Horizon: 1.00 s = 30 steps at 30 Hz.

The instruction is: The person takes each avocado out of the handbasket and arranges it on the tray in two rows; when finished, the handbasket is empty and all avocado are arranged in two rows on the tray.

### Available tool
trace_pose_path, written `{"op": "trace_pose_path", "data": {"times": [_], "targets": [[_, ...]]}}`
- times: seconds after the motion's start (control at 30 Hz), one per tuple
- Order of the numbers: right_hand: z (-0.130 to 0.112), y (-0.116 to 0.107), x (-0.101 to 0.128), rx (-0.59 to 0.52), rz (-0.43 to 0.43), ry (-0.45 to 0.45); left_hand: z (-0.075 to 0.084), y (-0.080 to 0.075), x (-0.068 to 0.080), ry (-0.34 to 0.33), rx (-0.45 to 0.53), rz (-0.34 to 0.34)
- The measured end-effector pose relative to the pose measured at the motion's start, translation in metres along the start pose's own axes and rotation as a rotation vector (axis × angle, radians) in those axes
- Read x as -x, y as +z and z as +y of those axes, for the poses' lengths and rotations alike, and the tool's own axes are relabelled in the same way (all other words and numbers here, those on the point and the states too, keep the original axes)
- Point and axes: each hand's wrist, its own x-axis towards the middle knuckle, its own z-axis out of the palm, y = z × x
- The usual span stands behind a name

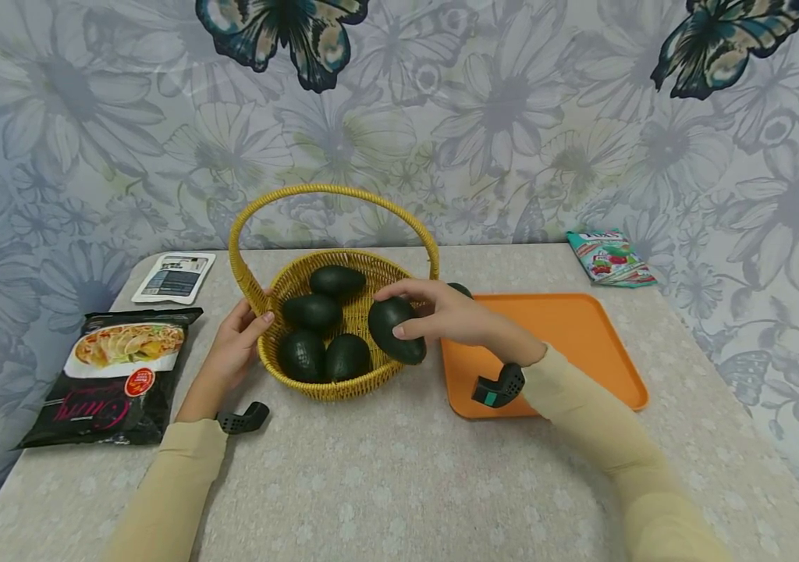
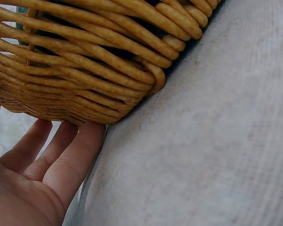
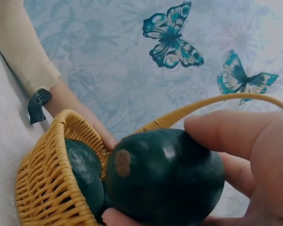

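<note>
Avocado [image 1: 395, 329] number five sits in our right hand, hanging just over the right rim of the basket; before we get there, we sweep across from the left. At the far left of the tabletop [image 1: 385, 476] we see a black food packet [image 1: 115, 375] printed with a dish of food, and behind it a small white packet [image 1: 175, 276]. Next comes our left hand [image 1: 236, 347], its fingers straight and resting against the outer left wall of the woven yellow basket [image 1: 343, 384]; the left wrist view shows those fingers [image 2: 70, 160] touching the wicker low down, where the basket meets the cloth. Inside the basket we count four dark green avocados [image 1: 313, 312], lying close together under the arched handle [image 1: 332, 195]. Our right hand [image 1: 445, 314] grips the fifth avocado from above, fingers and thumb curled round it; the right wrist view shows the fruit filling the hand, with a small brown spot on its skin. Just right of the basket lies an orange tray [image 1: 568, 336], and one more dark avocado [image 1: 461, 289] peeks out behind our right hand at the tray's near-left corner. Far right, by the wall, rests a teal and red packet [image 1: 610, 257].
</note>
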Motion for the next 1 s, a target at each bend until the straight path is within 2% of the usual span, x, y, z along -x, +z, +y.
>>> {"op": "trace_pose_path", "data": {"times": [0.17,0.3,0.73,0.87,1.0], "targets": [[0.007,-0.006,0.017,-0.004,-0.057,-0.090,0.000,0.000,-0.001,-0.009,0.000,0.006],[0.013,-0.012,0.031,-0.008,-0.067,-0.113,0.001,0.001,-0.001,-0.017,-0.005,0.013],[0.036,-0.032,0.067,0.017,0.006,-0.060,-0.001,0.001,-0.001,-0.018,-0.001,0.020],[0.042,-0.039,0.076,-0.041,0.049,-0.022,0.000,0.001,0.000,-0.022,-0.003,0.022],[0.049,-0.049,0.082,-0.084,0.119,0.059,0.001,0.001,0.000,-0.021,0.000,0.016]]}}
